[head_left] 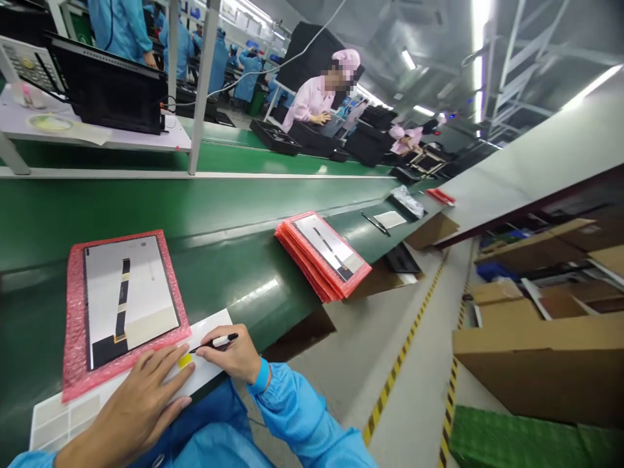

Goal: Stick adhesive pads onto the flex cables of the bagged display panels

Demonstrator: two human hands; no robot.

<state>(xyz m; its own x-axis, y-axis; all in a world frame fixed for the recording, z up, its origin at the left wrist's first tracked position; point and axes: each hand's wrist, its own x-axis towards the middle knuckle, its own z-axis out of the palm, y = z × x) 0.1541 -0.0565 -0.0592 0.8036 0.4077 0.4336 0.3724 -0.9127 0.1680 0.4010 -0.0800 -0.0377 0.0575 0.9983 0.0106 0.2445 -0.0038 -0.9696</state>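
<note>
A black-and-white marker pen (220,341) is gripped in my right hand (240,356), its tip close to a small yellow sticker (184,361). That sticker lies on a white sheet (210,326) at the bench edge. My left hand (141,396) rests flat across the sheet with fingers stretched out, fingertips beside the sticker. Just beyond my hands, a display panel (146,279) with a dark ribbon strip down its back lies on a pink bubble-wrap bag (75,325). The bag's lower edge overlaps the sheet.
On the green bench (234,260), a stack of pink bags (305,263) carries another panel (331,247). Farther along lie a pen (374,223) and a paper (390,220). Cardboard boxes (536,357) stand right, past striped floor tape (404,351). A person in pink (312,101) works across the line.
</note>
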